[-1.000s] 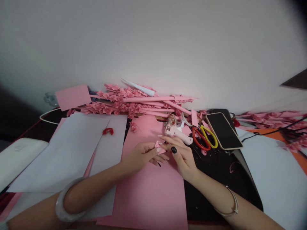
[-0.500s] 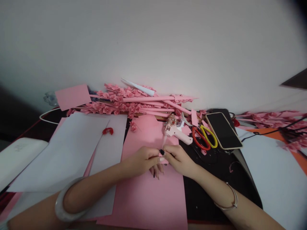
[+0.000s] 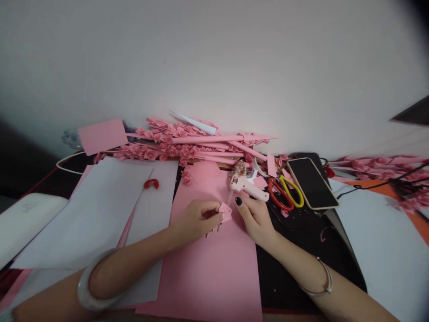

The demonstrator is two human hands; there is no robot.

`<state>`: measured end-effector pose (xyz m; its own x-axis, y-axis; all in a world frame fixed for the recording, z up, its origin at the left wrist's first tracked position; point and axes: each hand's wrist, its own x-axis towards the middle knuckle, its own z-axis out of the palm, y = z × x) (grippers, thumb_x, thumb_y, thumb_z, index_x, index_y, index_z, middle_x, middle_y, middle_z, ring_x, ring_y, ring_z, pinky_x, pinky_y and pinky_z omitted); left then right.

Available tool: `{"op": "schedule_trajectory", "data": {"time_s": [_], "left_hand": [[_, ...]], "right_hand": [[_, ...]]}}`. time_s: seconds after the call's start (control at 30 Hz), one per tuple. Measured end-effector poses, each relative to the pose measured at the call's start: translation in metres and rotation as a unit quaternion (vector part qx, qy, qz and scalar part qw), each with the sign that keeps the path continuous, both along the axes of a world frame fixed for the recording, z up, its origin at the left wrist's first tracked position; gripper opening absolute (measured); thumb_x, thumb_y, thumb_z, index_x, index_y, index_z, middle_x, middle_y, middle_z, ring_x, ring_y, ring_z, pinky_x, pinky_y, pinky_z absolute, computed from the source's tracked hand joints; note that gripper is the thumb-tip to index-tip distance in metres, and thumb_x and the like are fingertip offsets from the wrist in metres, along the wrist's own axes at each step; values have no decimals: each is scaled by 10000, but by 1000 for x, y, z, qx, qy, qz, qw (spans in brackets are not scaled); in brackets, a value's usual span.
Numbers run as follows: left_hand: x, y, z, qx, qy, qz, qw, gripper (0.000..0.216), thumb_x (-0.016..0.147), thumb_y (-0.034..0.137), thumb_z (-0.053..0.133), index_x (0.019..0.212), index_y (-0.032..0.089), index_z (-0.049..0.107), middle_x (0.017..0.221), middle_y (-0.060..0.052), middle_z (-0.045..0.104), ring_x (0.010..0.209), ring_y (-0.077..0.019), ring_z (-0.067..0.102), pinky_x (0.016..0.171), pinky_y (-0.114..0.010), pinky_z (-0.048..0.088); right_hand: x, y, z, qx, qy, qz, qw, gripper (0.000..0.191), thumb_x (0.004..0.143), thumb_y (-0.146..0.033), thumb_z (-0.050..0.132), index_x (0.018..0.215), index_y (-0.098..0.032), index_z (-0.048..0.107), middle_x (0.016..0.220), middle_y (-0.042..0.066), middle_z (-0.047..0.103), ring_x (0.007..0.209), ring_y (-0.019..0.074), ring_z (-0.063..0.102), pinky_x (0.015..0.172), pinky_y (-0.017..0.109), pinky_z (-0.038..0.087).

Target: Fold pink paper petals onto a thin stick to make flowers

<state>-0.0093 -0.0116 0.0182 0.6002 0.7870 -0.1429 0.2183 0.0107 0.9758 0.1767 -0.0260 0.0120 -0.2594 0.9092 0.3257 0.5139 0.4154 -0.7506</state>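
Observation:
My left hand (image 3: 197, 222) is closed, pinching a small folded piece of pink paper (image 3: 225, 212) between thumb and fingers. To its right, my right hand (image 3: 259, 222) is apart from the paper, thumb stretched out. Its other fingers curve away and are partly hidden; nothing shows in its grasp. Just beyond lies a pale pink glue gun (image 3: 250, 188), its nozzle pointing toward the folded piece. Beneath both hands spreads a large pink paper sheet (image 3: 211, 277).
Right of the glue gun lie scissors with red and yellow handles (image 3: 280, 192) and a phone (image 3: 313, 183). Pink paper flowers (image 3: 167, 143) are piled along the wall. White sheets (image 3: 100, 201) cover the left, with a red-handled tool (image 3: 150, 183) on top.
My right hand has let go of the small pink paper and moved slightly right, its thumb lifted. The folded piece stays in my left hand and shows more fully.

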Motion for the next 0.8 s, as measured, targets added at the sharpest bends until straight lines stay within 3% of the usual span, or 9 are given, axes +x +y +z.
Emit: {"op": "schedule_trajectory", "data": {"time_s": [0.17, 0.3, 0.47, 0.8], "left_hand": [[1, -2, -3, 107, 48, -12, 993, 217, 809, 227, 455, 604, 161, 475, 553, 47, 394, 522, -83, 365, 492, -215, 273], [2, -3, -6, 153, 64, -21, 986, 197, 770, 163, 437, 583, 173, 374, 559, 54, 329, 529, -82, 314, 496, -225, 240], [2, -3, -6, 178, 64, -21, 982, 247, 771, 171, 442, 585, 187, 280, 545, 64, 287, 509, -74, 278, 478, -222, 219], [3, -4, -3, 168, 62, -38, 983, 220, 771, 154, 439, 613, 191, 290, 556, 67, 315, 510, -76, 295, 480, -214, 241]], "right_hand": [[-3, -6, 3, -18, -42, 101, 994, 302, 929, -250, 378, 630, -212, 387, 562, -37, 360, 496, 117, 353, 503, 254, 278], [-5, -7, 4, -20, -55, 134, 989, 269, 923, -234, 372, 656, -214, 403, 589, -28, 399, 518, 125, 378, 514, 250, 295], [-4, -6, 3, -30, -60, 152, 986, 250, 928, -211, 353, 678, -212, 376, 615, -24, 392, 541, 125, 377, 526, 248, 303], [-1, -4, 0, -27, -59, 192, 979, 173, 921, -184, 340, 752, -202, 371, 661, -15, 406, 574, 127, 389, 545, 249, 327]]}}
